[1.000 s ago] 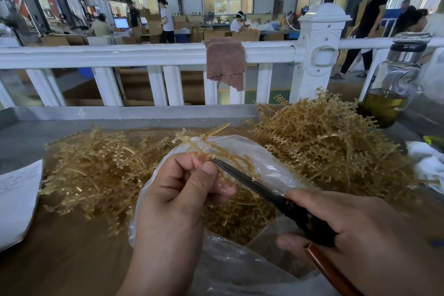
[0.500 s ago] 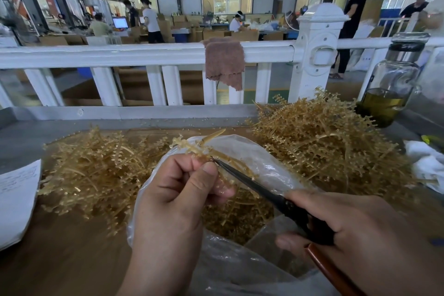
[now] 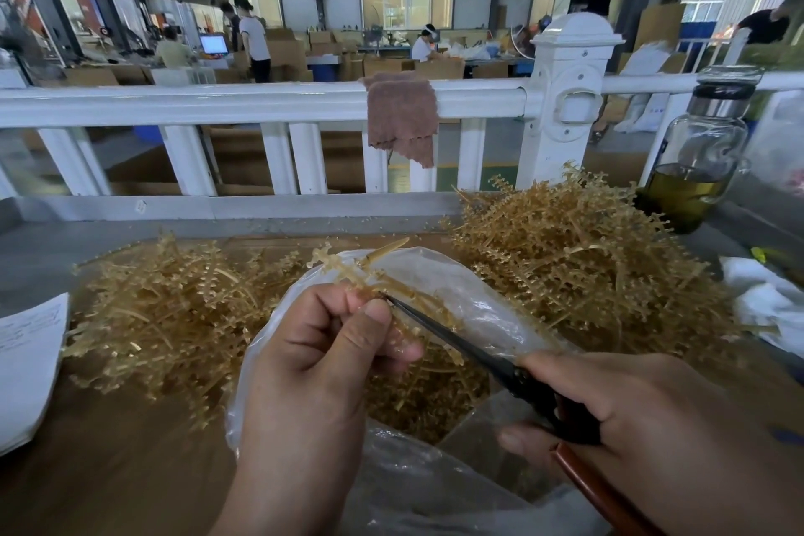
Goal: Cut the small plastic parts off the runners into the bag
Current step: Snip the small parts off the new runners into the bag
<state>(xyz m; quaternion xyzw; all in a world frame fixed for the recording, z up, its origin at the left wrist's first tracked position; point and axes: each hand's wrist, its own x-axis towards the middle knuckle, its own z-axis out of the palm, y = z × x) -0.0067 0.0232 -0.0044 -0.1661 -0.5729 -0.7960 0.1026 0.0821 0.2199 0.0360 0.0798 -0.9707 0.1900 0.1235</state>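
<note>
Over the open bag (image 3: 487,296) my left hand (image 3: 313,361) pinches a golden runner (image 3: 348,268) while my right hand (image 3: 631,426) grips the black scissors (image 3: 457,339), whose tip meets that runner just above the bag's mouth.

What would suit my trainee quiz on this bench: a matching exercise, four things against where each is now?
Things: 1 scissors; 2 single runner; 3 brown cloth; 4 glass bottle.
Places: A draped over the white railing; B pinched in the left hand; C standing at the far right; D gripped in the right hand.
Pairs: 1-D, 2-B, 3-A, 4-C.
</note>
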